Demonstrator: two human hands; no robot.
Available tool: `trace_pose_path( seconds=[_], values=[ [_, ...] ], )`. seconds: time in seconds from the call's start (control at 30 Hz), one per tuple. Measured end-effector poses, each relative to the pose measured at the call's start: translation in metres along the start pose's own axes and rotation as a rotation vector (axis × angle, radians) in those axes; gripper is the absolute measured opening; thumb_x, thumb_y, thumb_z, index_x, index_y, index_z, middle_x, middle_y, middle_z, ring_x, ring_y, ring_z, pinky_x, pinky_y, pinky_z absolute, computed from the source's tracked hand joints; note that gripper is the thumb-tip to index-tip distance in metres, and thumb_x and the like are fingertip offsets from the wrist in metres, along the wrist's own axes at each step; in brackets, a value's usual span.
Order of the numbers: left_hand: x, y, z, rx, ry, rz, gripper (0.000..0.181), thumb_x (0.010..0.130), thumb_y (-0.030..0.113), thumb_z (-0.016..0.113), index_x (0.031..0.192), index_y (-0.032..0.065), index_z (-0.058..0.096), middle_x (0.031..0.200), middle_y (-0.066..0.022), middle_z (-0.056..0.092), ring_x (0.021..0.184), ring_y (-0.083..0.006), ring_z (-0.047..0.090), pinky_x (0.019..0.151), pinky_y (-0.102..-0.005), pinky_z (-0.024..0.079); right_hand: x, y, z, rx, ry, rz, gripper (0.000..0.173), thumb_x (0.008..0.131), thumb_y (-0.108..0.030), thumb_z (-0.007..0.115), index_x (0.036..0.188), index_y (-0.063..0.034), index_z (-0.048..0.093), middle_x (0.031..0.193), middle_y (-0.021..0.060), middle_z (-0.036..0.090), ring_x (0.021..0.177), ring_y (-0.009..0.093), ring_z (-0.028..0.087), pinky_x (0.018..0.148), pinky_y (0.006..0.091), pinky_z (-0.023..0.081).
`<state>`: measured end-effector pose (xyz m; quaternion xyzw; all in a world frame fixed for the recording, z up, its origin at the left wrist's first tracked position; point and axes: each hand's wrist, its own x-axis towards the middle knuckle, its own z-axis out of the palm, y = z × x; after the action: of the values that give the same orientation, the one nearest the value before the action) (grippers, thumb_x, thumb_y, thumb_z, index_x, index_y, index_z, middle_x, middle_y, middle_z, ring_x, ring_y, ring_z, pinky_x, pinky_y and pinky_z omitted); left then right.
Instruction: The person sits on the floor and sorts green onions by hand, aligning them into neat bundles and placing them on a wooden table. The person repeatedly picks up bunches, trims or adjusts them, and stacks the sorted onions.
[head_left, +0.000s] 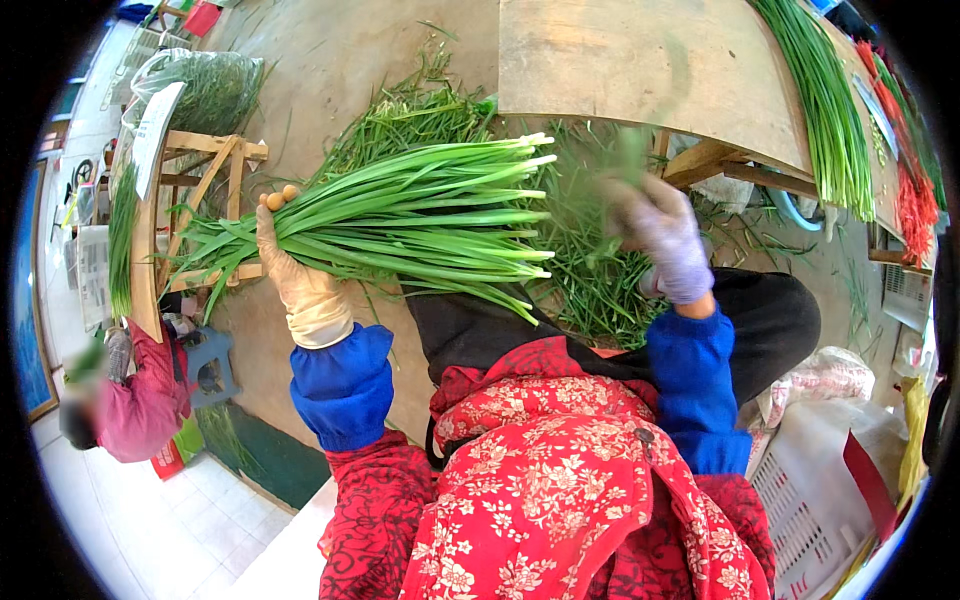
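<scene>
A fanned bunch of long green garlic chives (405, 217) lies level before me, its pale cut ends to the right and its leaf tips to the left. My left hand (281, 240), in a cream glove with bare fingertips showing, is closed around the bunch near the leaf tips. To the right of the pale ends, my right hand (656, 217) wears a pale lilac glove and is blurred by motion. Blurred green bits are beside its fingers; whether it grips them is unclear. Trimmed green leaves (600, 292) are heaped on the floor beneath.
A wooden table (645, 60) at the upper right bears more chives (825, 112) and red ties (911, 195). At left are a wooden stand (240, 180), a clear bag of greens (217, 86), a blue-grey stool (212, 364) and a co-worker (146, 405). A white crate (802, 502) stands lower right.
</scene>
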<state>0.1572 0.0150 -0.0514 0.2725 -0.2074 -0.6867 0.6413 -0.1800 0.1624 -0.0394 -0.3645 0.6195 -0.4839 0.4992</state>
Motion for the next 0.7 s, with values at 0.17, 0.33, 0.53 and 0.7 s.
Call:
trace_pose_path(
  seconds=[0.17,0.33,0.53,0.7],
  values=[
    [-0.004,-0.003,0.019,-0.042,-0.054,0.013,0.013,0.085,0.016,0.062,0.096,0.0084,0.061,0.097,-0.0041,0.064,0.098,-0.0182,0.058,0.087,-0.04,0.051,0.049,-0.005,0.074,-0.719,-0.207,-0.526,0.027,0.084,-0.031,0.057,0.091,-0.0056,0.061,0.081,0.0156,0.061,0.072,0.033,0.061,0.062,0.0429,0.047],
    [-0.006,-0.007,0.032,0.015,0.038,0.093,0.016,0.083,0.014,0.064,0.098,0.0086,0.062,0.097,-0.0025,0.064,0.1,-0.0172,0.057,0.092,-0.0399,0.047,0.058,-0.006,0.1,-0.908,-0.136,-0.653,0.027,0.079,-0.033,0.061,0.091,-0.009,0.058,0.086,0.0119,0.057,0.073,0.031,0.06,0.061,0.0428,0.047],
    [-0.004,-0.006,0.03,-0.03,0.062,0.069,0.015,0.082,0.014,0.065,0.096,0.0085,0.063,0.097,-0.004,0.064,0.097,-0.0178,0.059,0.091,-0.039,0.048,0.06,-0.015,0.109,-0.98,-0.082,-0.765,0.024,0.077,-0.03,0.063,0.09,-0.0108,0.057,0.087,0.0105,0.056,0.071,0.03,0.06,0.061,0.042,0.048],
    [-0.001,-0.001,0.018,0.016,0.092,0.029,0.013,0.083,0.016,0.064,0.093,0.0087,0.063,0.095,-0.0066,0.065,0.094,-0.0196,0.06,0.088,-0.0389,0.05,0.042,-0.027,0.076,-0.495,-0.043,-0.547,0.02,0.081,-0.023,0.062,0.092,-0.0069,0.058,0.078,0.012,0.062,0.068,0.026,0.062,0.061,0.0363,0.049]
  ],
)
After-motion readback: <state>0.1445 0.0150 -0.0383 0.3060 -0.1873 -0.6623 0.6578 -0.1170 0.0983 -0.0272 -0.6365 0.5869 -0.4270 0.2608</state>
